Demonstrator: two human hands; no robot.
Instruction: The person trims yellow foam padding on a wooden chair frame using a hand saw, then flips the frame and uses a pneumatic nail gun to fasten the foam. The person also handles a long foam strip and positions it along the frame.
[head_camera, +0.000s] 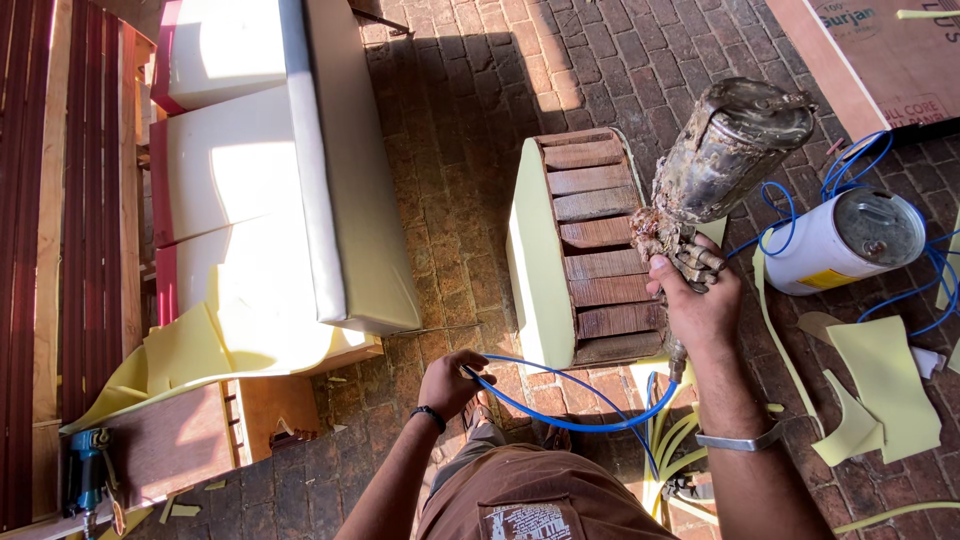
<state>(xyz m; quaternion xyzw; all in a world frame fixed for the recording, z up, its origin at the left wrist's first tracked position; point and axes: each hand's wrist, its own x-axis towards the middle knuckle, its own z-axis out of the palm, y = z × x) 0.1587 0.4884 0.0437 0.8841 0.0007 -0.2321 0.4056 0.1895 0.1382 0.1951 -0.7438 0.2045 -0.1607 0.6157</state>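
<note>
Right hand (700, 300) is gripping the handle of a grimy spray gun (722, 160), holding it over the slatted foam-edged cushion frame (590, 250). Left hand (452, 382) is closing around the blue air hose (570, 410), which is looping low between both hands.

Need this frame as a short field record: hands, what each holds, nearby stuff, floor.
left hand: gripping blue air hose
right hand: holding spray gun, grimy metal cup on top
hose path: curves from the left hand to below the right hand
wooden slat frame: edged with pale yellow foam, beside the gun
white can: on its side, right of the gun
foam scraps: lower right
sofa frame: white foam padded, left
floor: brick paving
</note>
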